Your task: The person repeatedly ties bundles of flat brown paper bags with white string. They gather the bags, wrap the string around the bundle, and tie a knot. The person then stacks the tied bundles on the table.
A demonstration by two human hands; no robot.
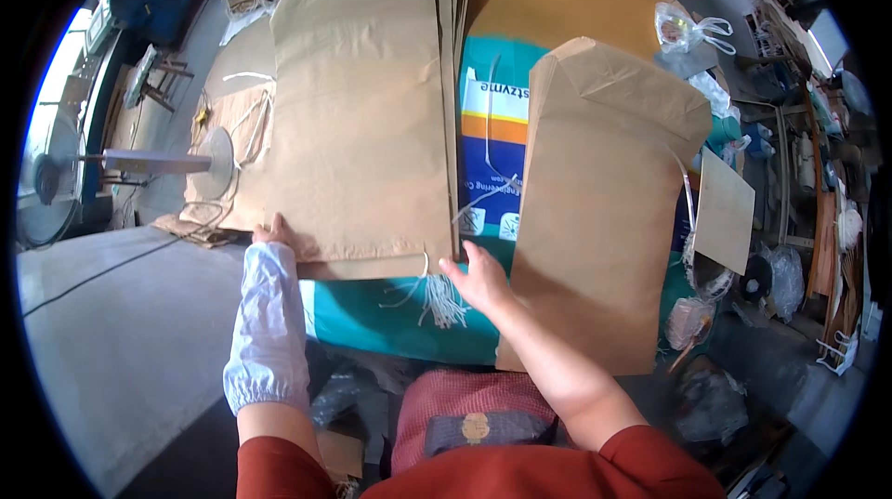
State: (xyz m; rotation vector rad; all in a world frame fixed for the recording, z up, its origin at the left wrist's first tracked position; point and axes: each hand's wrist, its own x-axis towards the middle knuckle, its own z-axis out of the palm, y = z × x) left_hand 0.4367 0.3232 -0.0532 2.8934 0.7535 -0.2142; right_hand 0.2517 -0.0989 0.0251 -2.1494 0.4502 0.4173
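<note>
A tall stack of brown paper bags [362, 118] lies in front of me, slightly left, its layered edges showing on the right side. At its lower left corner, my left hand [274, 232] touches the edge with its visible fingers stretched out; part of the hand is hidden. My right hand [479, 278] is at the lower right corner, thumb and fingers apart, against the stack's side. White string ends [444, 299] hang in a bunch from the near edge, between my hands. A second pile of brown paper bags [599, 211] lies to the right, beyond my right hand.
Beneath the bags is a teal printed sheet [372, 318]. A round fan-like disc [220, 164] stands at the left. Farther right are a pale board [725, 211] and a clear plastic bag [688, 30]. A maroon cushion [465, 397] sits close to my body.
</note>
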